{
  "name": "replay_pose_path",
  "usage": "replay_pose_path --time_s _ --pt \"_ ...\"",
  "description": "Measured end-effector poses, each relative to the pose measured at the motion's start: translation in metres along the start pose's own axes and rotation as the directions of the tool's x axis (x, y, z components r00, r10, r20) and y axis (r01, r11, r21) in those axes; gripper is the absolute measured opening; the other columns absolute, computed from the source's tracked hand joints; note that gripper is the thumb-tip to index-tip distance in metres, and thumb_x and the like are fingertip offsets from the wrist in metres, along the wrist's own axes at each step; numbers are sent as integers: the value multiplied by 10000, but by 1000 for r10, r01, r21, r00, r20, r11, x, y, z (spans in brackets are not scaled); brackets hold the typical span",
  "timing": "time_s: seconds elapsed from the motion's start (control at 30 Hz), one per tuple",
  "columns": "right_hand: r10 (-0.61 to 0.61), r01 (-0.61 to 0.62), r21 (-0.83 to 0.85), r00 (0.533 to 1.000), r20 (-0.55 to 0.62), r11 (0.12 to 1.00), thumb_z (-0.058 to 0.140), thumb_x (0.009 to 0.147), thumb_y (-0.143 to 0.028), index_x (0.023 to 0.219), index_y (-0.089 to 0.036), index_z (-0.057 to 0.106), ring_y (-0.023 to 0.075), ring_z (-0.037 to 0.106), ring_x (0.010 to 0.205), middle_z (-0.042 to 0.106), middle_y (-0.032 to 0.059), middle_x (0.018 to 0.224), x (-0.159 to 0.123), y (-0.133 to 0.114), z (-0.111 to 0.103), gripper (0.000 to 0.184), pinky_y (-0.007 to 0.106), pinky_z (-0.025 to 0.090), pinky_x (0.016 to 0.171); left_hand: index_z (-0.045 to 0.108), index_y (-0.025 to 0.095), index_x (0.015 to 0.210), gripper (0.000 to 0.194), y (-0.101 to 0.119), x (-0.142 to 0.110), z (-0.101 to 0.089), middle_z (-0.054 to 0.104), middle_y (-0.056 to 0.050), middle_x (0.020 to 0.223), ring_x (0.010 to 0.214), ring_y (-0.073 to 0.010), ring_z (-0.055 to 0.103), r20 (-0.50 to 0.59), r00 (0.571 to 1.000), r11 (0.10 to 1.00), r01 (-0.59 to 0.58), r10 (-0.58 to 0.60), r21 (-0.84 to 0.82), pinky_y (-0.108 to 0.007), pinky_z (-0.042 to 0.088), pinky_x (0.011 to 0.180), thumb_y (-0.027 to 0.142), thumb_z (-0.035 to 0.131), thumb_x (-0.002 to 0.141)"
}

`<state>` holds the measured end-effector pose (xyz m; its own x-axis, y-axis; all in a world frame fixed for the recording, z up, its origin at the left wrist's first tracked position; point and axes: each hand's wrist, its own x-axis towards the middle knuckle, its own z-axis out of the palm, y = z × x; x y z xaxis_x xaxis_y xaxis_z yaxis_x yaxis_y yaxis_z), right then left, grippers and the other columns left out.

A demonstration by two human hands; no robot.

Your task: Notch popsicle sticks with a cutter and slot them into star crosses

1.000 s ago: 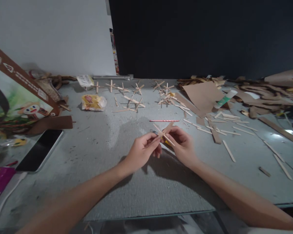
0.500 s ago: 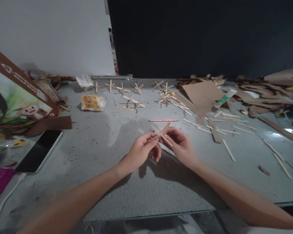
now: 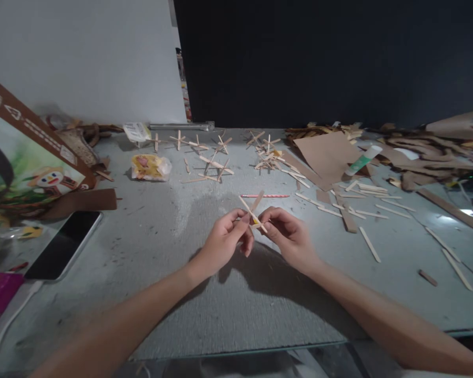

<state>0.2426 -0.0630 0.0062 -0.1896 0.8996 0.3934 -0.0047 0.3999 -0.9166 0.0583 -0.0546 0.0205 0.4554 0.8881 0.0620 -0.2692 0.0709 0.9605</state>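
- Tabletop (image 3: 236, 323), grey and speckled, lies beneath the person's two bare forearms.
- At the left, a phone (image 3: 65, 245) lies face up, a white cable (image 3: 35, 287) and a purple item (image 3: 2, 296) near it.
- The left hand (image 3: 226, 239) pinches thumb and forefinger narrowly on some crossed sticks (image 3: 254, 214).
- The right hand (image 3: 286, 236) holds the same sticks near their lower end, thumb against fingers. They sit between both hands, above the table; something yellow shows there, mostly hidden.
- Just beyond lies a pencil (image 3: 275, 196).
- To the right, loose sticks (image 3: 369, 244) lie scattered around a cardboard strip (image 3: 344, 210).
- Farther off, stick stars (image 3: 223, 144) stand between a wrapped packet (image 3: 150, 167) and a cardboard sheet (image 3: 323, 152).
- A dark panel (image 3: 331, 58) rises behind.
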Motion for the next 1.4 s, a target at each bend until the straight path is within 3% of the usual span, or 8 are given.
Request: replay_pose_path --time_s 0.3,0.6,0.73,0.87,1.03,1.2,1.27,1.4 --pt "-15 15 -17 999 -39 1000 644 1032 -410 970 -235 623 147 583 748 622 16 875 -2 4 2 187 290 499 684 548 207 981 327 1 -5 3 571 67 533 463 -108 502 47 998 996 -36 32 84 -251 382 536 532 581 1012" --pt "8 -7 -57 1000 10 998 616 1040 -463 949 -233 596 145 563 703 595 3 809 -2 2 -1 249 285 475 648 542 207 994 342 -1 -8 7 553 71 543 473 -109 486 51 998 992 -29 23 124 -249 382 534 548 547 1025" --pt "-17 19 -59 1000 26 998 635 1031 -455 919 -227 594 146 548 698 574 -1 790 -2 3 -1 257 289 472 650 534 213 953 368 1 -7 6 542 73 523 459 -108 481 -6 999 992 -38 39 123 -247 383 531 573 537 1024" --pt "-50 55 -85 997 57 995 604 1049 -448 909 -223 587 152 547 706 576 6 787 -2 2 -3 265 304 478 667 504 224 904 381 0 2 -6 555 73 517 435 -104 483 -177 976 991 -115 126 69 -239 358 493 585 581 997" --pt "-95 147 -256 974 206 955 547 1070 -355 936 -230 585 161 551 708 585 11 809 2 2 -10 187 302 465 638 512 227 898 383 -2 11 -21 546 78 517 441 -104 486 -295 935 980 -177 197 95 -236 361 486 582 639 964" --pt "-134 357 -442 878 460 823 529 1036 -199 950 -226 605 228 619 920 661 84 964 9 2 -10 118 380 525 804 523 230 875 401 -4 11 -24 540 68 535 475 -116 500 -297 930 972 -173 214 160 -249 390 511 609 628 954" --pt "-153 354 -503 905 396 788 558 1030 -215 1045 -228 610 238 641 944 671 101 1013 9 3 -8 56 389 546 823 532 226 879 411 -6 10 -23 538 67 536 482 -117 498 -285 936 971 -158 206 180 -251 393 525 621 614 958" --pt "-228 257 -588 966 124 767 628 1031 -309 1214 -246 564 215 691 906 695 87 1058 6 7 -4 204 358 581 809 556 211 868 463 -12 8 -20 535 63 542 487 -111 486 -188 973 967 -88 135 238 -252 388 539 663 578 965"
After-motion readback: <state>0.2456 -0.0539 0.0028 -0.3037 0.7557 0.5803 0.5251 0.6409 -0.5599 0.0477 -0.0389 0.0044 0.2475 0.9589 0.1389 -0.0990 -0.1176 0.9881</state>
